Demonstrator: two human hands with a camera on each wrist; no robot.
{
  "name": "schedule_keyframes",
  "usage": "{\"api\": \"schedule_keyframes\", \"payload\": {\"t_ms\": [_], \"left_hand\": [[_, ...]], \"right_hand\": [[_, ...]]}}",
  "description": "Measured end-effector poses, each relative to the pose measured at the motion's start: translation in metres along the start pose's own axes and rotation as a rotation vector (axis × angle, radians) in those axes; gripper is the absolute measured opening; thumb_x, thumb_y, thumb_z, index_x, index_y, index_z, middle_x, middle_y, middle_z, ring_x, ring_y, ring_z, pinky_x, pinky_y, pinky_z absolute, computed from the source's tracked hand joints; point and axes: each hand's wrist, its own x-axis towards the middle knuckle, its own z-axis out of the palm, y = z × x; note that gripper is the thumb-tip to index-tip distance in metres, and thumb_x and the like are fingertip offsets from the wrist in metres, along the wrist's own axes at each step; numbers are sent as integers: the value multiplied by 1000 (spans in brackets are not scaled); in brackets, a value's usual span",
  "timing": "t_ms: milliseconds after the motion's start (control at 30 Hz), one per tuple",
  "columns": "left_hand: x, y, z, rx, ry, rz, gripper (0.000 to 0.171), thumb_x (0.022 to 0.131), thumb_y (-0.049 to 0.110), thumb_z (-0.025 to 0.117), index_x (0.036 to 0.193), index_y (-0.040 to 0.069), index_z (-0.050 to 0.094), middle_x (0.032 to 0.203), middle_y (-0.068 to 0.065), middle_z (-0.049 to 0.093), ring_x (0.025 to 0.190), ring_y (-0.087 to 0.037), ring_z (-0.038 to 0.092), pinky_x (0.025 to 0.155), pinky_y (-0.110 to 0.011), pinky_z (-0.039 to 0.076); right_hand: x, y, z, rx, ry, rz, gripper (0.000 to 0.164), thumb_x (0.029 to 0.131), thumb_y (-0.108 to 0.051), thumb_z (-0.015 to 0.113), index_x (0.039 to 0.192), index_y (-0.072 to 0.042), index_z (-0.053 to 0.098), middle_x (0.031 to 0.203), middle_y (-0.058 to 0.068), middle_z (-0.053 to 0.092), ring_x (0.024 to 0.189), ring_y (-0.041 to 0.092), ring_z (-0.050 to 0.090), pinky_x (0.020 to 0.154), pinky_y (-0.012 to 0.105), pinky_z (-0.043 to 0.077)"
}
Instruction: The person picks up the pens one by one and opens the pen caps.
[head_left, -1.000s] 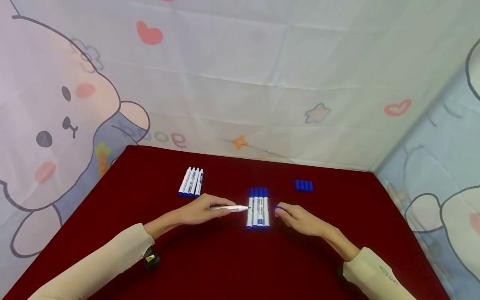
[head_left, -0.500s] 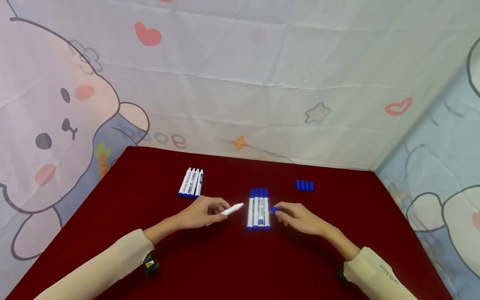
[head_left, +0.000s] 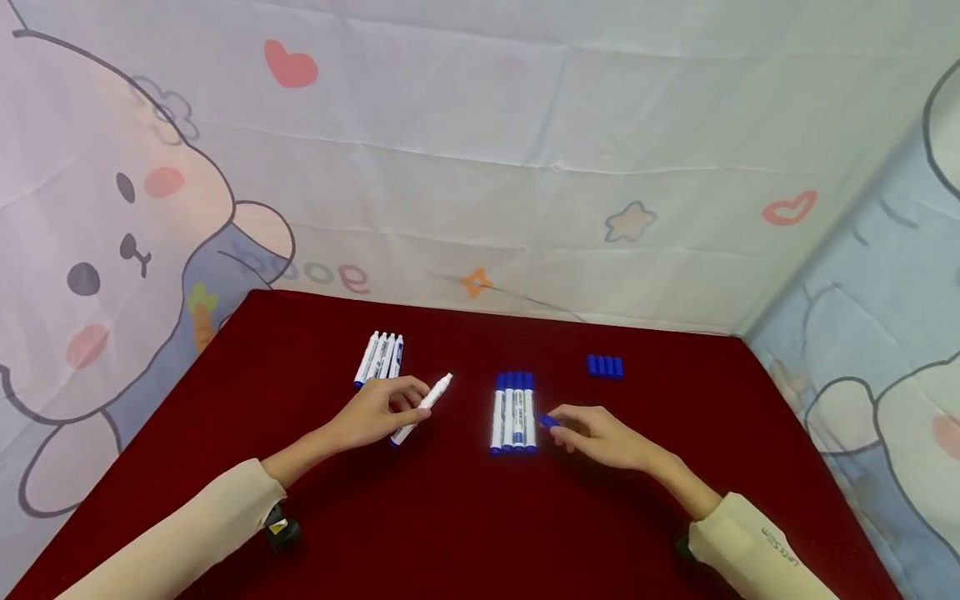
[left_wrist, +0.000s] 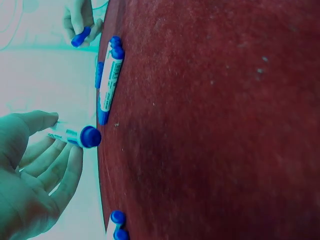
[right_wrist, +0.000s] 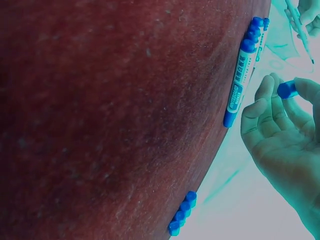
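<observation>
My left hand [head_left: 378,412] pinches an uncapped white marker [head_left: 435,393] between thumb and fingers, its bare tip tilted up and away. In the left wrist view the blue end [left_wrist: 91,136] of that marker faces the camera. A blue marker cap [head_left: 549,421] is pinched by the thumb and fingers of my right hand [head_left: 600,437]. Between the hands, several capped whiteboard markers [head_left: 513,412] lie side by side, blue caps pointing away. Just beyond my left hand lies a row of several uncapped markers [head_left: 379,356], partly hidden by the hand.
Several loose blue caps [head_left: 604,367] stand in a row at the back right. Everything lies on a dark red cloth-covered table [head_left: 480,517]. A printed fabric curtain [head_left: 450,167] rises behind the table's far edge, and another side hangs at the right.
My left hand has moved left with the marker, away from the middle row toward the uncapped row, and the marker has turned tip-away. The right hand stays nearly in place with the cap.
</observation>
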Motion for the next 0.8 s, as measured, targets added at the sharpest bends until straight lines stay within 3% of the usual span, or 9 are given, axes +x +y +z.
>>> {"api": "schedule_keyframes", "payload": {"t_ms": [200, 433, 800], "left_hand": [[-2, -6, -16, 43, 104, -53, 27, 92, 15, 76, 115, 1, 70, 95, -12, 76, 75, -11, 70, 62, -23, 55], [-9, -24, -37, 83, 229, -150, 30, 93, 14, 75, 118, -3, 69, 99, -21, 76, 70, -18, 71, 55, -21, 55], [-4, -52, -58, 49, 347, -220, 37, 99, 16, 69, 129, -5, 64, 103, -25, 73, 68, -16, 65, 54, -23, 53]], "right_hand": [[-5, 1, -2, 7, 1, -8, 29, 107, -16, 53, 128, 2, 62, 99, 13, 73, 83, 16, 70, 76, 26, 58], [-9, 0, -1, 21, -22, 29, 30, 107, -17, 54, 130, 1, 62, 102, 12, 73, 86, 17, 70, 77, 26, 59], [-10, 5, -1, 11, -13, 34, 31, 107, -19, 54, 130, 0, 62, 103, 10, 74, 87, 11, 69, 77, 26, 59]]}}
